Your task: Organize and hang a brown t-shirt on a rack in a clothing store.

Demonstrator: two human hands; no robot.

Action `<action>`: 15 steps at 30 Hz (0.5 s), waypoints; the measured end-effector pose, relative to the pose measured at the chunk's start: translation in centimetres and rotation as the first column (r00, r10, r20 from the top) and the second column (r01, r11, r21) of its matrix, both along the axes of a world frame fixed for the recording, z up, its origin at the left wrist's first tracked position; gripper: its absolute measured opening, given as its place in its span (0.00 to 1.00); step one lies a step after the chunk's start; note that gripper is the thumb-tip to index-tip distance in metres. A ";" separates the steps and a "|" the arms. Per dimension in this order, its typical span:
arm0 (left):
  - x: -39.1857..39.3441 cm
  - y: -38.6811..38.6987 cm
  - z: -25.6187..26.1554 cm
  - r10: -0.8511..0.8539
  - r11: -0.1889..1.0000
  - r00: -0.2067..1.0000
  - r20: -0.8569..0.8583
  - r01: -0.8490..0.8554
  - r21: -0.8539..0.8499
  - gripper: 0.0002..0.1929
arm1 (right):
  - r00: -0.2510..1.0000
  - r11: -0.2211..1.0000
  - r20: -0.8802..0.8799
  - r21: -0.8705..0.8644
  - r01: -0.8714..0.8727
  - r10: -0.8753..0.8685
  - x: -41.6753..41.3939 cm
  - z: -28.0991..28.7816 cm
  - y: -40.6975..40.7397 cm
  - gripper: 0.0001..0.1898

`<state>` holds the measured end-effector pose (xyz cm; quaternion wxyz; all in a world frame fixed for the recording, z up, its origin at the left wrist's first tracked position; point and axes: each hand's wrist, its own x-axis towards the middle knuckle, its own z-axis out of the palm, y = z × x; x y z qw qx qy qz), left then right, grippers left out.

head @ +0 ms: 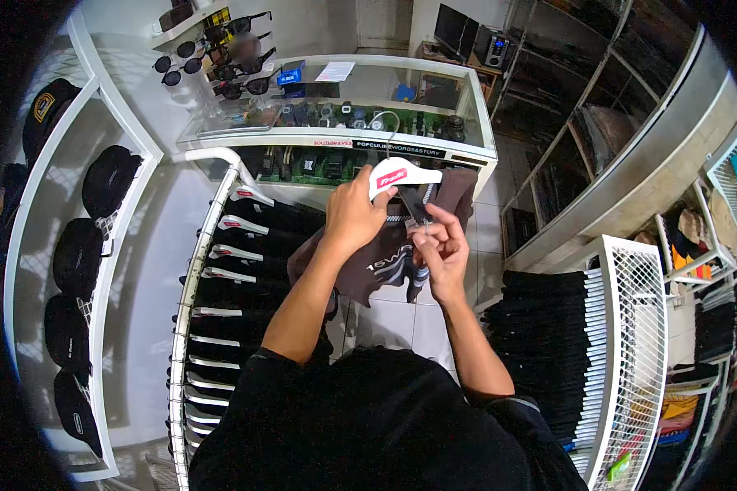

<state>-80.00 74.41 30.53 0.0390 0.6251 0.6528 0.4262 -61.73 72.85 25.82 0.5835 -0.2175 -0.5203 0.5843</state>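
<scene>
In front of me hangs a brown garment point(350, 264) with pale lettering and a grey-blue print, on a white hanger point(414, 173) with a red label and a metal hook. My left hand point(359, 212) grips the hanger's neck and shoulder. Just right of it, my right hand point(442, 248) pinches the lower end of a dark strip, perhaps a tag point(413, 204), at the collar. A checkered trim runs along the neckline. Exactly what lies between the right fingertips is too small to tell.
On my left stands a white rail point(187, 294) with dark clothes on white hangers. Black caps point(80, 258) fill a wall rack. Ahead is a glass display case point(405, 135) with watches; sunglasses point(245, 86) stand above it. Packed dark garments point(534, 344) hang at right beside a white mesh panel point(639, 344).
</scene>
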 end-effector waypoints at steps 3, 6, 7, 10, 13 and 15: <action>-0.1 -0.4 0.5 0.023 0.999 1.000 0.002 -0.023 -0.029 0.23 | 0.981 0.965 0.163 -0.221 0.139 -0.104 0.3 -1.1 -0.6 0.26; 0.3 -0.8 0.8 0.028 0.999 0.999 -0.017 -0.028 0.025 0.21 | 0.993 0.860 0.092 -0.498 0.110 -0.073 0.5 -2.6 -0.1 0.17; 0.7 -0.9 1.3 0.001 1.000 1.000 -0.011 -0.001 -0.014 0.20 | 0.988 0.866 0.139 -0.484 0.127 -0.068 0.5 -3.5 0.4 0.15; 0.7 -1.0 1.7 -0.041 0.999 0.999 -0.011 0.041 -0.022 0.18 | 0.987 0.893 0.099 -0.421 0.159 -0.128 0.0 -4.2 0.6 0.11; 0.4 -1.5 2.3 -0.071 0.997 0.997 0.005 0.071 -0.017 0.17 | 0.968 0.929 0.084 -0.275 0.249 -0.235 -0.5 -3.3 0.1 0.10; 0.3 -1.8 2.8 -0.085 0.995 0.996 0.027 0.086 -0.040 0.17 | 0.966 0.944 0.069 -0.206 0.256 -0.247 0.0 -2.8 -0.1 0.10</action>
